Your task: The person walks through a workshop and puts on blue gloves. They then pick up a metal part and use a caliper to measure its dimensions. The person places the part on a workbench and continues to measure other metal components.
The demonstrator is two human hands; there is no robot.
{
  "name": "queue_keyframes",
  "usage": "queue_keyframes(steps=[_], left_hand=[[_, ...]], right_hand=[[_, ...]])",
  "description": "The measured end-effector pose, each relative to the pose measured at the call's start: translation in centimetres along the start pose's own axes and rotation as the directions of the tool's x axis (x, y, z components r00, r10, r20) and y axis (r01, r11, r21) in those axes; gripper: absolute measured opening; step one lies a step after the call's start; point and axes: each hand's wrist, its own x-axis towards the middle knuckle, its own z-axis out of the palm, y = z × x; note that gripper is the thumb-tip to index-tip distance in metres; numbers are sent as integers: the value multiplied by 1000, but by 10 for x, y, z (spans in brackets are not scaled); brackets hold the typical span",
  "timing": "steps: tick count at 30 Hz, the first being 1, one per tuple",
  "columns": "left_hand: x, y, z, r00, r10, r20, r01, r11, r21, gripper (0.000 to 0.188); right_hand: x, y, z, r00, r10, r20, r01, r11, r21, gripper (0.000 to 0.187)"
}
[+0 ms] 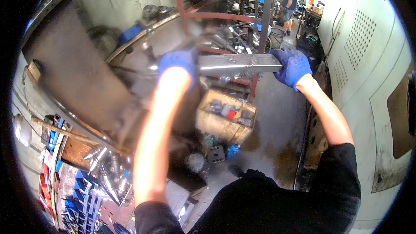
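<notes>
A long, flat-sided grey metal bar [238, 63] is held crosswise in front of me at arm's length. My right hand [293, 66], in a blue work glove with a dark palm side, is closed round its right end. At the other end, my left hand [177, 64], also in a blue glove, is closed on the bar. Blur hides the separate fingers of that hand. Beyond the bar stands a dark red metal rack [263, 21], with metal parts [232, 37] heaped on a shelf.
A wooden crate [223, 123] of small items sits on the floor below the bar. A large dark machine guard [73, 56] rises at left, near blue bins [82, 186]. A pale cabinet [357, 60] lines the right. A person [289, 2] stands at the far end.
</notes>
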Motion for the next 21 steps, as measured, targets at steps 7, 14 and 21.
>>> queue_keyframes(steps=[7, 14, 21], left_hand=[[-1, -7, 4, 984, -34, 175, 28, 999, 34, 28], [14, 5, 15, 999, -28, 41, 29, 999, -14, 23], [8, -22, 9, 1000, 25, -5, -25, 998, -50, 22]], right_hand=[[-25, -25, -32, 998, -60, -36, 55, 991, -118, 42], [7, 22, 1, 996, -86, 31, 86, 996, -8, 35], [-14, -20, -43, 999, 4, -41, -12, 983, -185, 48]])
